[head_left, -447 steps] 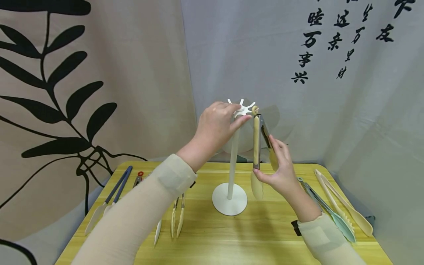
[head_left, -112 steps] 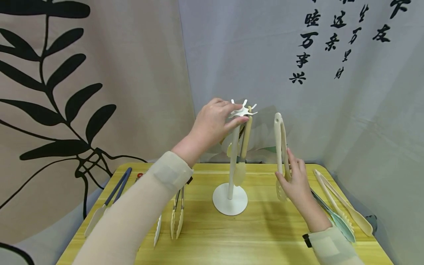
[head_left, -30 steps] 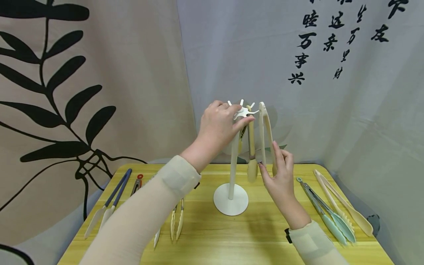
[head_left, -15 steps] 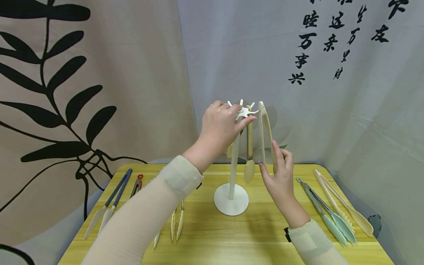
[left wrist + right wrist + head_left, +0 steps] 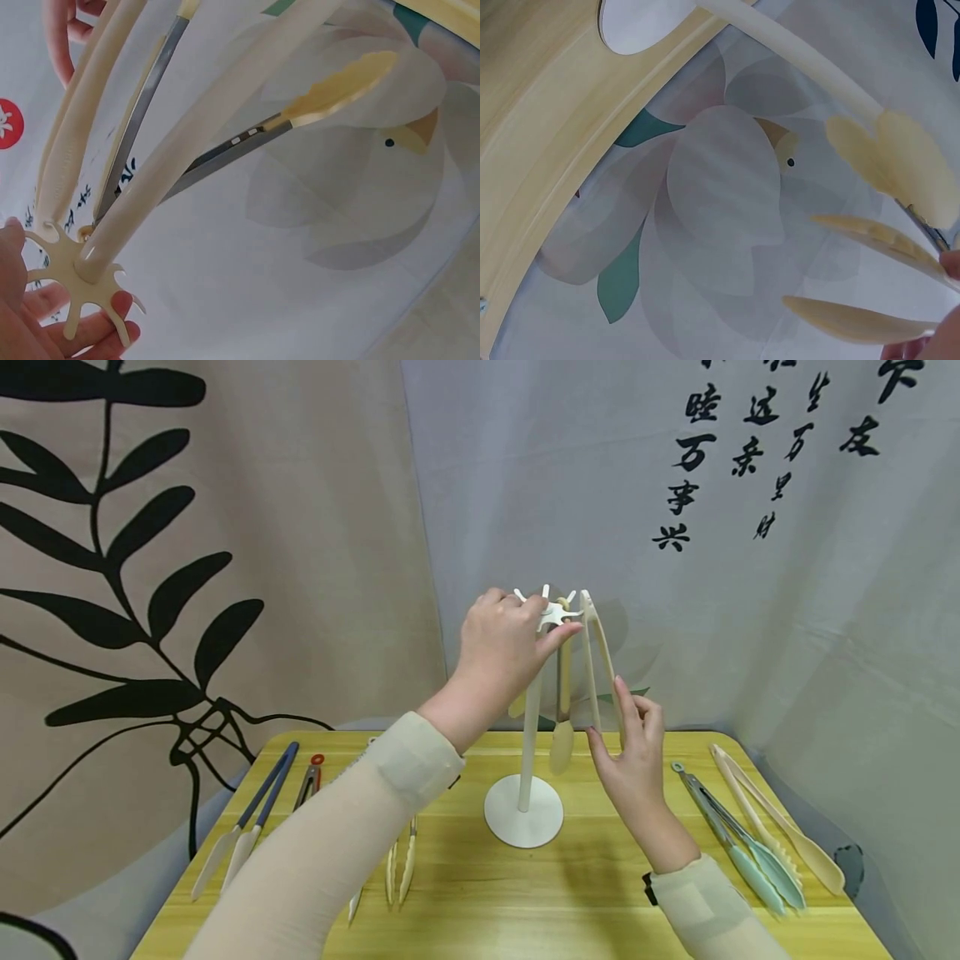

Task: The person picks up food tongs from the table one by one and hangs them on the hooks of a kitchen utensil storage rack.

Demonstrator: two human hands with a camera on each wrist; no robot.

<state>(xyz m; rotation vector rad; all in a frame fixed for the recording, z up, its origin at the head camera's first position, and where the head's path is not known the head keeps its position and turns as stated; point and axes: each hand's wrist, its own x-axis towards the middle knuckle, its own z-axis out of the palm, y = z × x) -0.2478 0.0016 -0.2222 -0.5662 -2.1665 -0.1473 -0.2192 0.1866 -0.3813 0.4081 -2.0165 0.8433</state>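
My left hand (image 5: 498, 639) grips the white star-shaped hook top (image 5: 553, 612) of a stand; its thumb lies under the arms and its fingers over them. My right hand (image 5: 637, 752) holds cream tongs (image 5: 590, 652) by their lower part, the joined end up and right at the tip of one hook arm. In the right wrist view the spread tips of these tongs (image 5: 855, 319) show beside the fingers. Metal tongs with pale yellow heads (image 5: 341, 86) hang from another arm, close to the white pole (image 5: 161, 176). The left wrist view shows the hook top from below.
The stand's round base (image 5: 522, 810) is on the wooden table. Blue-handled tongs (image 5: 258, 797), red-ringed tongs (image 5: 309, 781) and cream-tipped tongs (image 5: 401, 864) lie left, partly behind my left sleeve. Mint tongs (image 5: 738, 839) and beige tongs (image 5: 783, 827) lie right.
The yellow-headed tongs went from my right hand onto the stand. My right hand then brought the cream tongs left to the hook arm; over the last second they edged slightly further left.
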